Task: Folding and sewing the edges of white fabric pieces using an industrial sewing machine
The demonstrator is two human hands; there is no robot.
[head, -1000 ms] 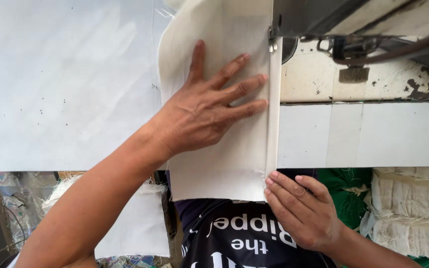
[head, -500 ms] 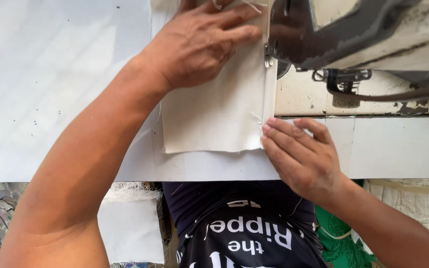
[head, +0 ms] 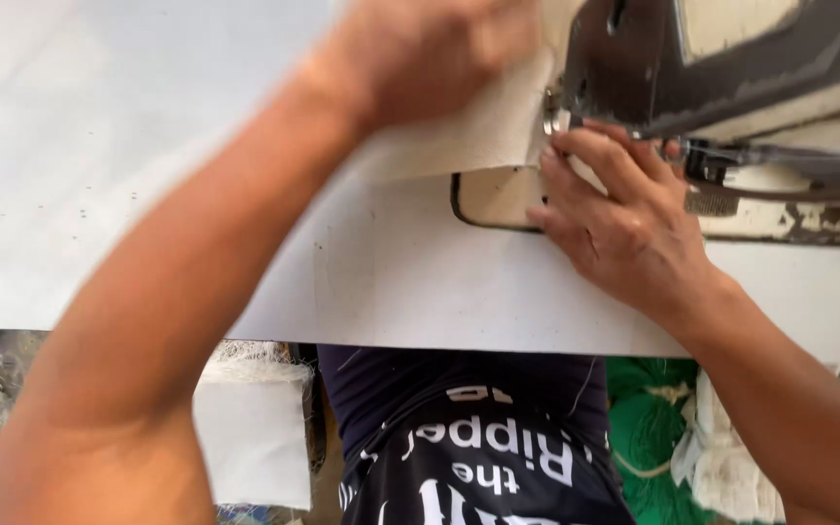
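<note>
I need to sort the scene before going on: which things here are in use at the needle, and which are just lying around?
In use:
left hand pressing the cream fabric piece
right hand at the fabric's edge by the presser foot
sewing machine
white table

Lying about:
white cloth hanging below the table edge
green cloth pile with pale scraps

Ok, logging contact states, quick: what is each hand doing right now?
Left hand: blurred, palm down, pressing the cream fabric piece; no grasp.
Right hand: open, fingers flat on the white table beside the sewing machine's needle.
</note>
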